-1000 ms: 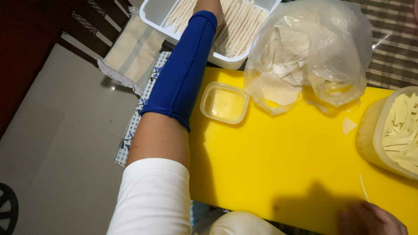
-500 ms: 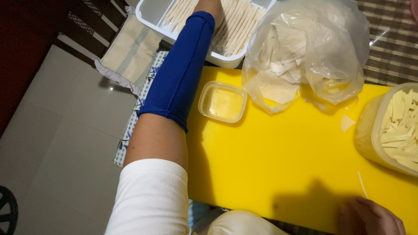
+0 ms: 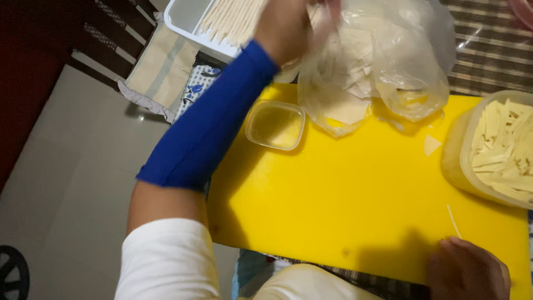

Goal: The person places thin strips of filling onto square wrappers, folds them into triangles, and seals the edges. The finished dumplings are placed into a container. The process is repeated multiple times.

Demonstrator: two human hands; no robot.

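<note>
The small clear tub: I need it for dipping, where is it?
In the head view the small clear tub sits on the yellow board's upper left, beside the blue sleeve, just below the plastic bag.

small tub (image 3: 275,124) on cutting board (image 3: 355,211) near its far-left corner, bag (image 3: 377,61) behind it, tray (image 3: 222,25) far left, strip container (image 3: 499,150) right, my right hand (image 3: 469,272) at near edge

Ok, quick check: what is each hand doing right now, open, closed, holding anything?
Left hand: blurred, at the clear plastic bag; grip cannot be told.
Right hand: resting on the yellow cutting board, holding nothing visible.
</note>
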